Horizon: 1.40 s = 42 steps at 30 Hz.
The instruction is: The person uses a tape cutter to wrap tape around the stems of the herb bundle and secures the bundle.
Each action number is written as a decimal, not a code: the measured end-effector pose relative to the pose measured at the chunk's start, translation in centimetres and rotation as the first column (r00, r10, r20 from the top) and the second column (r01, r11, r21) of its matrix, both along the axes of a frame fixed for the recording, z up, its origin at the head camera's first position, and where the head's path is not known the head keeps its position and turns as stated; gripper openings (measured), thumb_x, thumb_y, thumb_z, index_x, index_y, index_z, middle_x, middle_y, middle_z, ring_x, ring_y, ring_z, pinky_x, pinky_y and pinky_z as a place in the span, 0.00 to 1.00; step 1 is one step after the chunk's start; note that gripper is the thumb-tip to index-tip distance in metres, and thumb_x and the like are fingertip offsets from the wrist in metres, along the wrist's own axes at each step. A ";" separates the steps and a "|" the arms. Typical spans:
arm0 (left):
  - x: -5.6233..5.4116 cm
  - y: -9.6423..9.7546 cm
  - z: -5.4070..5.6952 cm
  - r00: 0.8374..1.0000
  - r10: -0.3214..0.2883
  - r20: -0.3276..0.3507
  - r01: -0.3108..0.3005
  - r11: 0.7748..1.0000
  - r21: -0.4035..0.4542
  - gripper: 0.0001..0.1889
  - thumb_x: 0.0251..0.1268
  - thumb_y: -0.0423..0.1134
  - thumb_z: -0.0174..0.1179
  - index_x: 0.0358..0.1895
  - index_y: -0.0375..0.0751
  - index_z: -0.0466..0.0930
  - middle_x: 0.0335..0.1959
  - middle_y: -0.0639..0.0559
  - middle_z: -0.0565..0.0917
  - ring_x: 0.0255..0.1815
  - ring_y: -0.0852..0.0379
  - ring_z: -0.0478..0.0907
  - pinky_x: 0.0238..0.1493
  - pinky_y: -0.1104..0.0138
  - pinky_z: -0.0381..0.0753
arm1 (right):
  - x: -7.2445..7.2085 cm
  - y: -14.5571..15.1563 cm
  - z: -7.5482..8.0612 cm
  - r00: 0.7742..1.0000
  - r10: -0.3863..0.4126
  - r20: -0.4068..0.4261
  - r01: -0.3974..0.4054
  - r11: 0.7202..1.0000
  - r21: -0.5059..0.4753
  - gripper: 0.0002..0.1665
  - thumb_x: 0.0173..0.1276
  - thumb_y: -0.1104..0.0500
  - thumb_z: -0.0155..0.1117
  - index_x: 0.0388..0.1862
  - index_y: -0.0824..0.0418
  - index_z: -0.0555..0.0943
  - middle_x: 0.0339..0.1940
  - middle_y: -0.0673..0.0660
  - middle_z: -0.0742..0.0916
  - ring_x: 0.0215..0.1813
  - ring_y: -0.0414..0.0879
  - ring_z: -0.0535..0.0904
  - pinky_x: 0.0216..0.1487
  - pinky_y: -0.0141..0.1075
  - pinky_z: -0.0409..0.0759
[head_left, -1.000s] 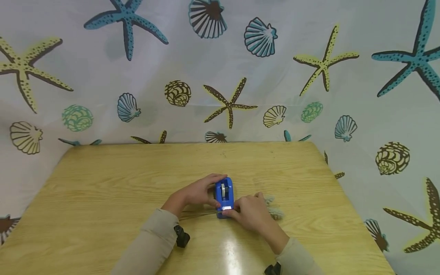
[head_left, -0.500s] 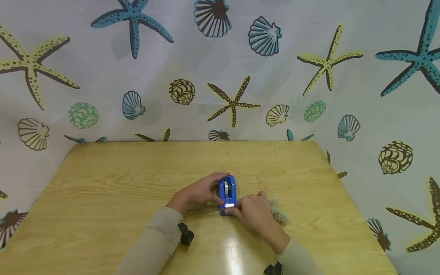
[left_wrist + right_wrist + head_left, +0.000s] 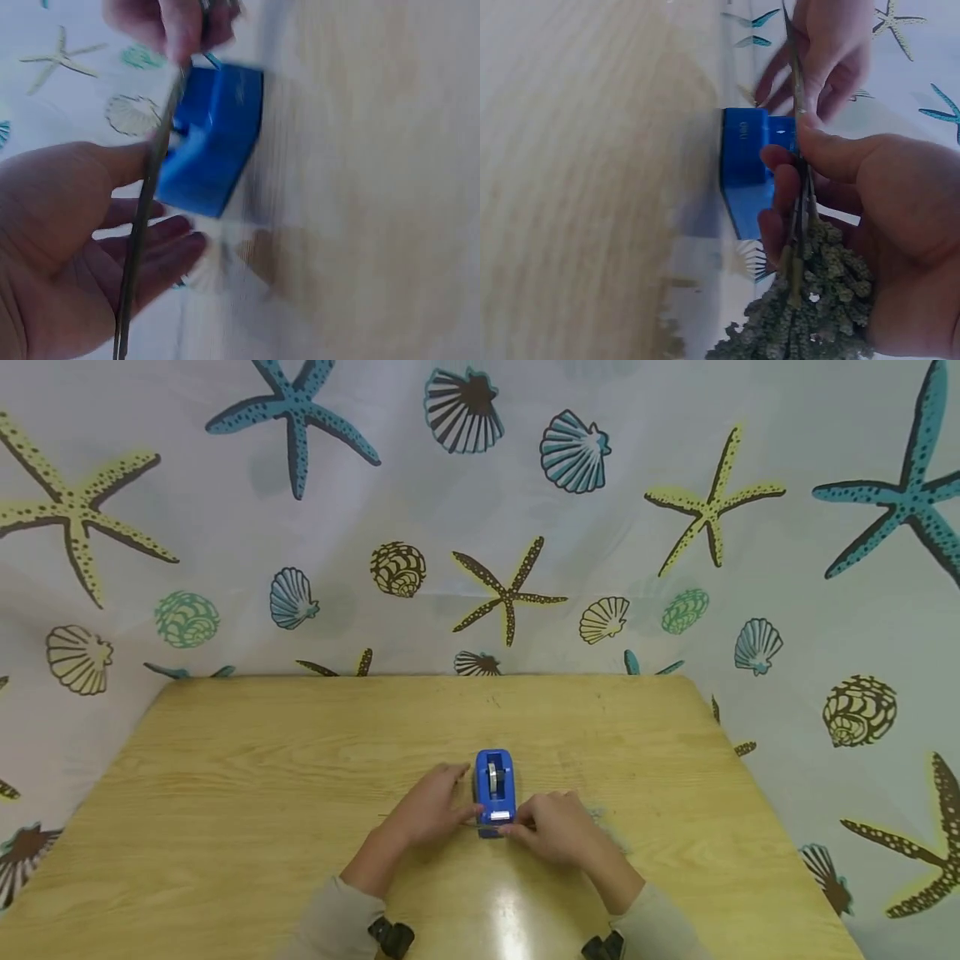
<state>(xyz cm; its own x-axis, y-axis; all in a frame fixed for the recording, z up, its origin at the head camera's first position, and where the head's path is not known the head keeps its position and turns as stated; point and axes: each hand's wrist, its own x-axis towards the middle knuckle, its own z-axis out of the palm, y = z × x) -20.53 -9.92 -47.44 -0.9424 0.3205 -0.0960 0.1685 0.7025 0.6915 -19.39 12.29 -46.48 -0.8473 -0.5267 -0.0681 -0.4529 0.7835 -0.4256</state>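
Note:
A blue tape dispenser (image 3: 493, 806) with a roll of tape stands on the table between both hands. My right hand (image 3: 562, 831) pinches the thin stems of a bunch of dried-looking flowers between thumb and curled fingers. Pale grey-green flower heads (image 3: 817, 285) hang beside the palm in the right wrist view. The stems (image 3: 139, 232) run left across the dispenser's near end, passing in front of my left palm. My left hand (image 3: 427, 806) is left of the dispenser, fingers spread and loosely bent. Its thumb is close to the stems; whether it touches them I cannot tell.
The wood-grain table (image 3: 300, 735) extends around the hands. A white cloth (image 3: 337, 510) printed with starfish and shells hangs behind it and along both sides. Dark wrist cameras (image 3: 392, 937) sit on both sleeves.
My left hand has let go of the dispenser's side and drawn back slightly toward me, fingers opening. The right hand still holds the stems over the dispenser's near end.

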 end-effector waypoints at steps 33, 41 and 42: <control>5.2 1.6 -0.3 0.993 0.100 0.064 -0.112 0.969 0.219 0.07 0.61 0.44 0.70 0.28 0.49 0.89 0.27 0.59 0.85 0.25 0.62 0.76 0.25 0.70 0.76 | 2.5 -0.5 2.8 0.991 0.022 -0.129 -0.013 0.997 0.071 0.13 0.63 0.42 0.71 0.22 0.43 0.90 0.21 0.37 0.87 0.24 0.32 0.74 0.47 0.51 0.70; 6.4 2.0 -0.5 1.000 0.007 -0.003 -0.007 0.990 0.141 0.07 0.62 0.44 0.69 0.28 0.48 0.89 0.28 0.60 0.85 0.30 0.66 0.77 0.32 0.71 0.77 | 3.3 -0.1 2.0 0.990 0.061 -0.127 -0.045 0.991 0.126 0.09 0.60 0.44 0.73 0.25 0.44 0.90 0.23 0.38 0.88 0.26 0.32 0.77 0.45 0.46 0.70; 6.7 2.0 -0.6 1.000 -0.016 -0.004 0.016 0.993 0.120 0.07 0.62 0.44 0.69 0.29 0.48 0.90 0.28 0.60 0.85 0.30 0.66 0.77 0.32 0.71 0.77 | 3.4 0.0 1.8 0.991 0.068 -0.115 -0.052 0.989 0.135 0.09 0.59 0.44 0.74 0.25 0.44 0.90 0.24 0.38 0.88 0.27 0.32 0.76 0.44 0.44 0.70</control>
<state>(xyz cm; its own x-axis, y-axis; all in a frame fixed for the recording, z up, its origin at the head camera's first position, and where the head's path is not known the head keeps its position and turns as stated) -13.87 -7.88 -48.00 -0.9373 0.3445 -0.0532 0.1812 0.6117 0.7700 -15.94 12.26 -44.69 -0.8205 -0.5701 -0.0412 -0.5420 0.7989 -0.2608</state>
